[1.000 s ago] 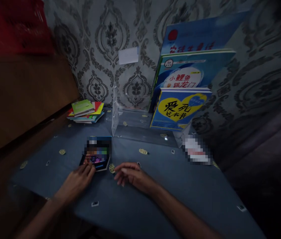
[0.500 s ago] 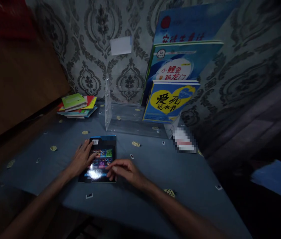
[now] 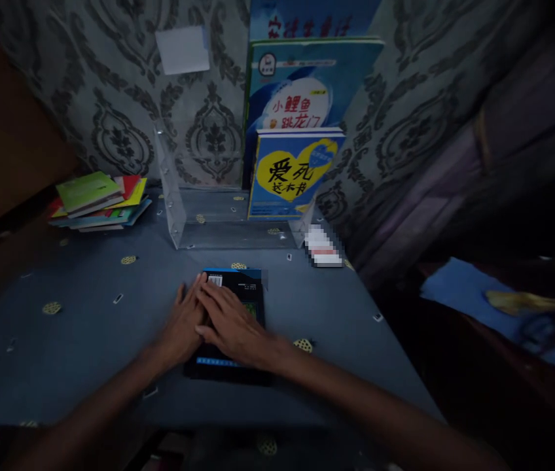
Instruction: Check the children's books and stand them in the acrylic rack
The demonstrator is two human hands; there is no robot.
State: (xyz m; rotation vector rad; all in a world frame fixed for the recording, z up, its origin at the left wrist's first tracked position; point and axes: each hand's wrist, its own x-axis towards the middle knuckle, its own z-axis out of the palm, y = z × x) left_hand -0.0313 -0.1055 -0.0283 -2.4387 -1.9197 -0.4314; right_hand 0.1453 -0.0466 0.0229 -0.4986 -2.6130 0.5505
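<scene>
A dark book (image 3: 238, 281) with a blue top edge and a barcode lies flat on the table, back cover up. Over its left edge rests my left hand (image 3: 185, 327), fingers stretched out and pointing away from me. My right hand (image 3: 231, 324) lies across the middle of the cover, its fingers extended flat and its fingertips touching or overlapping my left hand. Neither hand grips the book. Much of the cover is hidden beneath both hands.
Behind the book stands a clear acrylic rack (image 3: 172, 209); picture books (image 3: 297, 176) lean upright at its right side. A stack of thin books (image 3: 95, 203) sits at the back left. A blurred-out white item (image 3: 324, 245) lies right of the rack. The table's right edge (image 3: 395, 340) drops off.
My right hand has moved left from the book's right edge onto the cover, against my left hand. The view has shifted, so the rack and stack appear further left.
</scene>
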